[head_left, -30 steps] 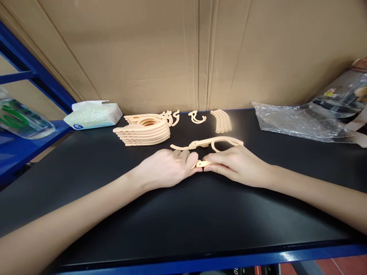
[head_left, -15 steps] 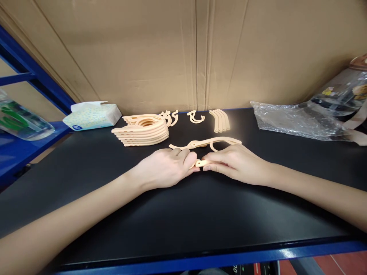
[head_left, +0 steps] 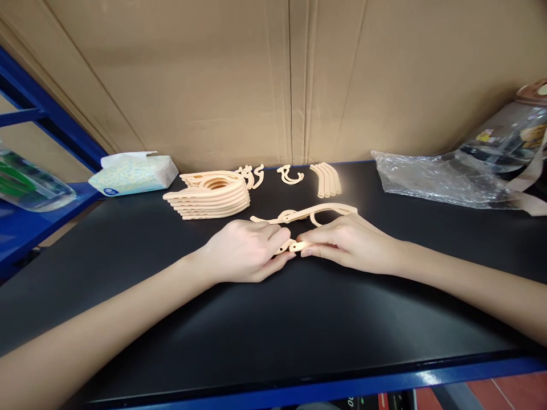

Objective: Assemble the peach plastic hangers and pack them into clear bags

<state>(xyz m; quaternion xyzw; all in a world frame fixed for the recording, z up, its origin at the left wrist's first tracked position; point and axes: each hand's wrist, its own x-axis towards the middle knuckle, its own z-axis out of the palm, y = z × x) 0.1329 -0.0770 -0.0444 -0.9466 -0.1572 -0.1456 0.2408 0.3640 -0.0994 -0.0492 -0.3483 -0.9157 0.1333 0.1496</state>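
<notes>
The cream plastic hanger piece was over the middle of the worktop, the right hand pinching it in a narrow grip; the left hand gripped a second hanger piece, holed ends close together, though I couldn't tell if joined. I judged both light, stiff, slightly slick, best held just behind those thin ends. Beyond lay a hanger assembly, then nested hanger frames
</notes>
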